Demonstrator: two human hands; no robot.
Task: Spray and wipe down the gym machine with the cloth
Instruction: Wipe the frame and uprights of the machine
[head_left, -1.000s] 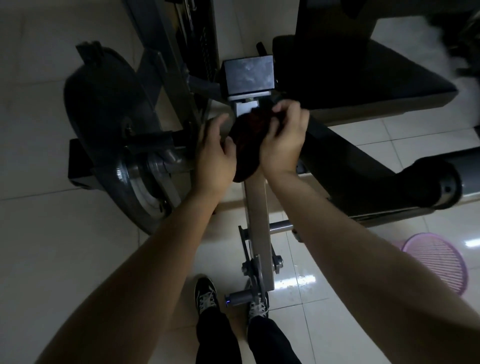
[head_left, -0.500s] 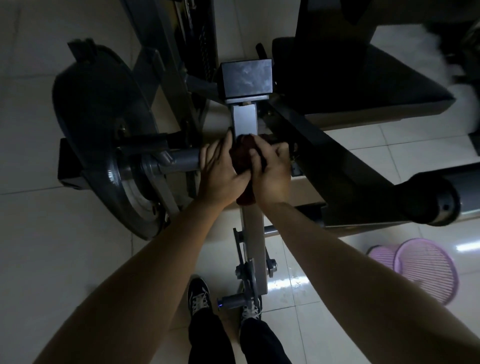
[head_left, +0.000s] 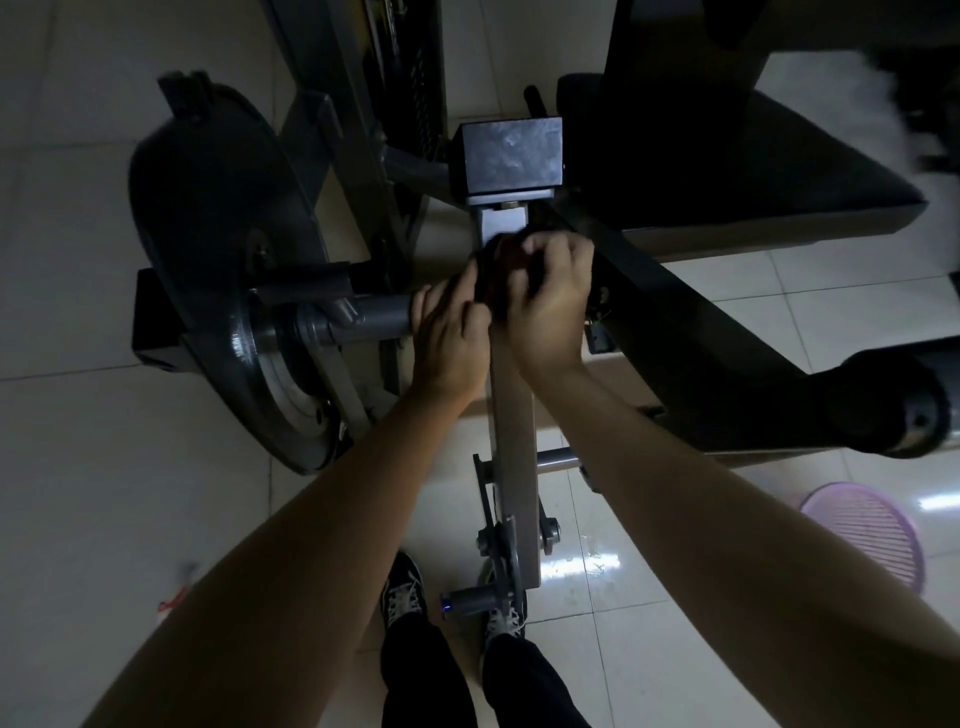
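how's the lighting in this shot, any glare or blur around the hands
Head view: dim overall, the gym machine mostly black shadow; a glare patch on the glossy floor at lower centre; the right hand and the cloth smeared by motion blur; the wide-angle lens bows the edges.

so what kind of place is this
Likely a gym or home workout room: a weight machine with a padded seat and a roller pad, standing on a tiled floor.
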